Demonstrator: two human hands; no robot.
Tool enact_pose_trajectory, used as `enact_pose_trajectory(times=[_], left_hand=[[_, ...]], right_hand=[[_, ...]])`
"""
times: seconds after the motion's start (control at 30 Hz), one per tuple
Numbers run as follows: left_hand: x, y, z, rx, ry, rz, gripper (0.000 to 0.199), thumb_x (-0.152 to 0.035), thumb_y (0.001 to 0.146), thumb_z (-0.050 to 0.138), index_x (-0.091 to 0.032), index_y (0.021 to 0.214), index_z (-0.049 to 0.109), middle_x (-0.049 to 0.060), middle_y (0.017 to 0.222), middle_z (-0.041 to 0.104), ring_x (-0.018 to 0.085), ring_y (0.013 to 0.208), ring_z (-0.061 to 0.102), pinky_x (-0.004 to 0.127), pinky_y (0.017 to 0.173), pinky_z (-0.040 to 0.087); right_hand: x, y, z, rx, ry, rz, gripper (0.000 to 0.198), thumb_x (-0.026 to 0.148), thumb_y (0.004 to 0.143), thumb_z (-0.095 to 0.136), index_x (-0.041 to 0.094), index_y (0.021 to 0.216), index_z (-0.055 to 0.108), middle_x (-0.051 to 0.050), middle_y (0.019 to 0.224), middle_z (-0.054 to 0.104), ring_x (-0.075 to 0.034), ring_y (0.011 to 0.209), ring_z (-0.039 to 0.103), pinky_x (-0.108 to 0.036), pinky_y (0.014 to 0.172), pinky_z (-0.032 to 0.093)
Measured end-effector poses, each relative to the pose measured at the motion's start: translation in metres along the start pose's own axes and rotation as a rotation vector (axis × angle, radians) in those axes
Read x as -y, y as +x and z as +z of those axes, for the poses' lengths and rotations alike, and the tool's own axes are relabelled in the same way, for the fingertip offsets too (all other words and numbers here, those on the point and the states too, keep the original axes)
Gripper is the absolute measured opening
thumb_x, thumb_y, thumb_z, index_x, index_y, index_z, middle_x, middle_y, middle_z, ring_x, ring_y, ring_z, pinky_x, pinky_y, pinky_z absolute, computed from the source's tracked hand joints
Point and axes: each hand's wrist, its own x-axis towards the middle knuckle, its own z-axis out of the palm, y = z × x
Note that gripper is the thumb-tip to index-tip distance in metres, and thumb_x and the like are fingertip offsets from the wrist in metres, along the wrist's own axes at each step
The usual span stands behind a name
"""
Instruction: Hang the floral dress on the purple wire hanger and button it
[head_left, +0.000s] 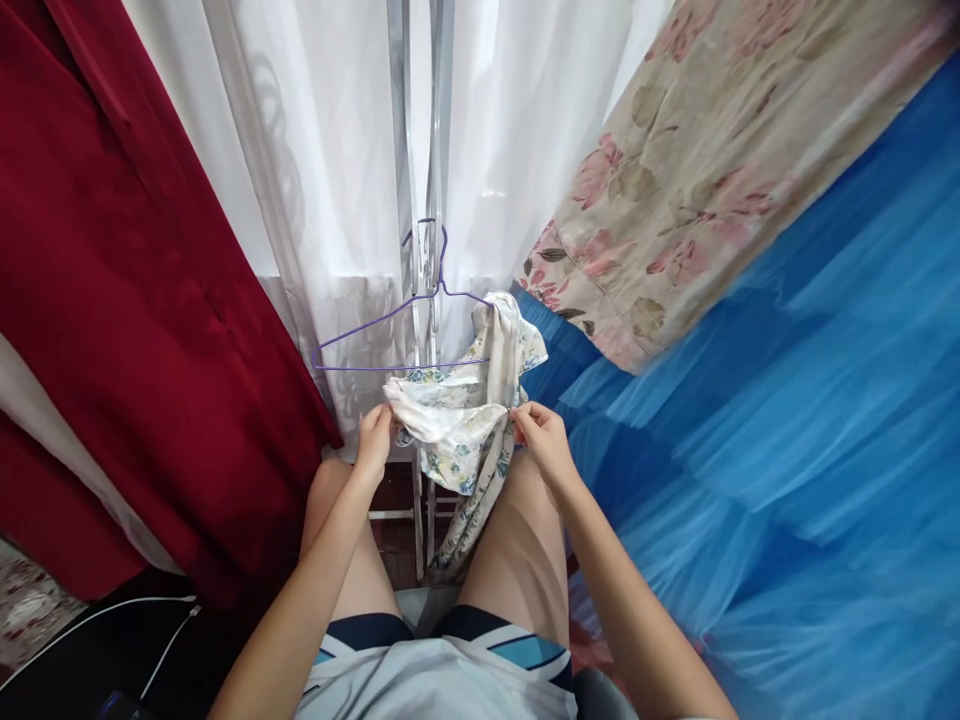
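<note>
A white garment with blue and yellow flowers [452, 462] hangs by one shoulder from the right arm of a purple hanger [365, 325]. The hanger's left arm is bare. My left hand [373, 440] pinches the garment's left edge. On the other side, my right hand [538, 430] pinches its right edge, by a long strip of the same cloth that trails down between my knees. The cloth is spread between both hands, above my lap. The hanger's hook is at a white metal frame [421, 170].
A dark red curtain [150, 250] hangs at the left, white curtains [517, 120] behind the frame. To the right are a beige floral cloth [660, 190] and a large blue tulle fabric [780, 430]. White cables [105, 608] lie on a black surface at lower left.
</note>
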Motion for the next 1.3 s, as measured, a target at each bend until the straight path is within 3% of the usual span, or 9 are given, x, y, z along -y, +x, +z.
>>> enact_pose_trajectory(times=[0.23,0.37,0.47,0.57,0.63,0.77,0.9,1.13,1.3], left_hand=[[-0.04,-0.037,0.033,0.287,0.217,0.368,0.033,-0.046,0.093,0.054,-0.017,0.08,0.059,0.0,0.075,0.055,0.014,0.075,0.051,0.023,0.072,0.041],[-0.059,-0.064,0.045,0.41,0.281,0.446,0.028,-0.04,0.097,0.05,-0.017,0.085,0.06,0.001,0.079,0.056,0.015,0.078,0.052,0.024,0.075,0.042],[-0.067,-0.08,0.051,0.534,0.392,0.491,0.026,-0.038,0.098,0.049,-0.018,0.086,0.061,0.003,0.084,0.06,0.017,0.084,0.056,0.027,0.081,0.044],[-0.068,-0.087,0.056,0.663,0.475,0.527,0.027,-0.038,0.097,0.05,-0.018,0.086,0.065,0.005,0.089,0.064,0.02,0.092,0.058,0.031,0.089,0.044],[-0.064,-0.085,0.057,0.712,0.448,0.478,0.026,-0.038,0.097,0.049,-0.019,0.097,0.067,0.007,0.097,0.066,0.021,0.098,0.06,0.033,0.093,0.044],[-0.043,-0.065,0.054,0.748,0.319,0.358,0.038,-0.032,0.1,0.036,-0.021,0.13,0.056,0.01,0.121,0.065,0.022,0.116,0.059,0.037,0.104,0.042],[-0.02,-0.029,0.057,0.865,0.443,0.476,0.043,-0.015,0.091,0.034,-0.021,0.115,0.069,0.006,0.135,0.06,0.023,0.133,0.047,0.042,0.116,0.029],[-0.002,0.014,0.081,1.229,0.717,0.595,0.045,0.0,0.068,0.047,-0.022,0.098,0.073,0.005,0.12,0.07,0.021,0.119,0.058,0.036,0.106,0.039],[0.02,0.012,0.074,1.249,0.986,0.48,0.035,-0.007,0.066,0.057,-0.024,0.091,0.074,0.001,0.101,0.074,0.022,0.096,0.066,0.029,0.087,0.046]], right_hand=[[-0.031,-0.017,-0.007,0.111,-0.309,0.087,0.026,0.037,0.078,0.059,0.019,0.06,0.053,0.0,0.054,0.057,-0.015,0.054,0.05,-0.028,0.059,0.039],[-0.021,-0.024,0.006,0.002,-0.401,-0.023,0.028,0.035,0.073,0.067,0.016,0.092,0.069,-0.009,0.094,0.071,-0.026,0.089,0.061,-0.037,0.085,0.044],[0.005,-0.034,0.021,0.148,-0.245,-0.096,0.042,0.049,0.085,0.058,0.017,0.111,0.068,-0.011,0.116,0.068,-0.029,0.111,0.057,-0.042,0.1,0.041],[0.028,-0.047,0.036,0.463,0.078,0.043,0.053,0.063,0.092,0.044,0.021,0.112,0.069,-0.007,0.116,0.069,-0.027,0.117,0.056,-0.042,0.104,0.04],[0.035,-0.054,0.044,0.525,0.278,0.173,0.059,0.071,0.089,0.042,0.025,0.117,0.067,-0.006,0.119,0.068,-0.025,0.122,0.055,-0.041,0.105,0.041],[0.038,-0.065,0.043,0.599,0.471,0.392,0.06,0.073,0.088,0.043,0.026,0.117,0.066,-0.007,0.113,0.069,-0.026,0.116,0.059,-0.041,0.099,0.046],[0.047,-0.069,0.03,0.723,0.358,0.4,0.039,0.05,0.08,0.071,0.023,0.108,0.068,-0.005,0.103,0.069,-0.023,0.101,0.063,-0.036,0.094,0.047],[0.062,-0.074,0.004,0.721,0.069,0.188,0.044,0.034,0.068,0.084,0.018,0.103,0.063,-0.002,0.093,0.062,-0.019,0.083,0.055,-0.03,0.077,0.047],[0.058,-0.095,-0.009,0.655,0.042,0.254,0.03,0.035,0.072,0.08,0.018,0.089,0.062,-0.001,0.08,0.059,-0.016,0.07,0.051,-0.028,0.065,0.043]])
